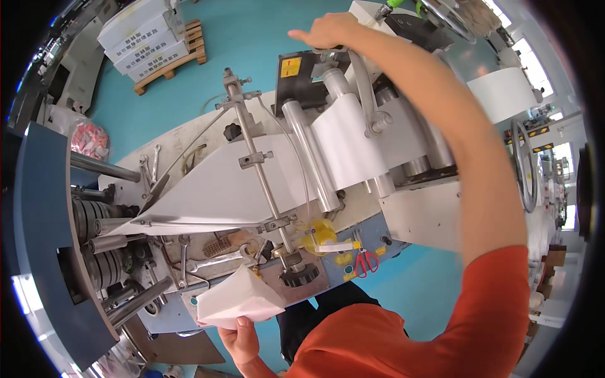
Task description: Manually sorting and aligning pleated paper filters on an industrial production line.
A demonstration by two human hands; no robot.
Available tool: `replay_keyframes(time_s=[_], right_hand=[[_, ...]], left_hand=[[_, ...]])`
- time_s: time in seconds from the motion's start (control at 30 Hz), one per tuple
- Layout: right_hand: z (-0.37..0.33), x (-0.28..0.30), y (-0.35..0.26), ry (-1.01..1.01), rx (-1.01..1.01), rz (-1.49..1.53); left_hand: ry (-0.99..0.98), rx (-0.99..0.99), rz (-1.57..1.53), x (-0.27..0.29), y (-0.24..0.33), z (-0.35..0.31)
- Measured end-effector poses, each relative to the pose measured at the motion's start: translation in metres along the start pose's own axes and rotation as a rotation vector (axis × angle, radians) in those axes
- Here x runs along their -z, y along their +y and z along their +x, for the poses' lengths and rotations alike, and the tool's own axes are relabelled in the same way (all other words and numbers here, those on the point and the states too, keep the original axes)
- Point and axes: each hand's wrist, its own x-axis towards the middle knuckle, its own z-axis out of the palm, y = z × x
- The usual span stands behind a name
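Low in the view, my left hand [242, 340] pinches a piece of folded white paper [239, 296] at its lower edge, thumb on top. The paper is bent into a peaked shape and hangs over the machine's front edge. My right arm reaches across to the far side, where my right hand [329, 30] is on the end of a grey metal lever [363, 88]. One digit points left; the other fingers are mostly hidden behind the hand. Beside that lever, a white paper web [353, 145] runs over metal rollers [309, 154] and narrows toward the left.
A steel rod with clamps [253, 160] and a black knob [299, 272] stands over the web. Wrenches [184, 259], a yellow container [320, 234] and red scissors [365, 262] lie near the front edge. A blue panel [47, 233] rises at left; boxes [142, 41] sit on a pallet.
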Motion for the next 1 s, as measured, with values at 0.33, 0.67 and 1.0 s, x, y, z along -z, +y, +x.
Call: replay_keyframes(time_s=[0.33, 0.67, 1.0], right_hand=[[0.018, -0.030, 0.001, 0.147, 0.286, -0.142], [-0.042, -0.005, -0.030, 0.042, -0.104, -0.096], [-0.450, -0.026, -0.233, 0.622, 0.948, 0.729]], left_hand=[[0.327, -0.064, -0.012, -0.012, -0.012, -0.049], [0.279, 0.004, -0.075, -0.012, -0.011, -0.130], [0.518, -0.078, -0.141, 0.119, -0.032, -0.256]])
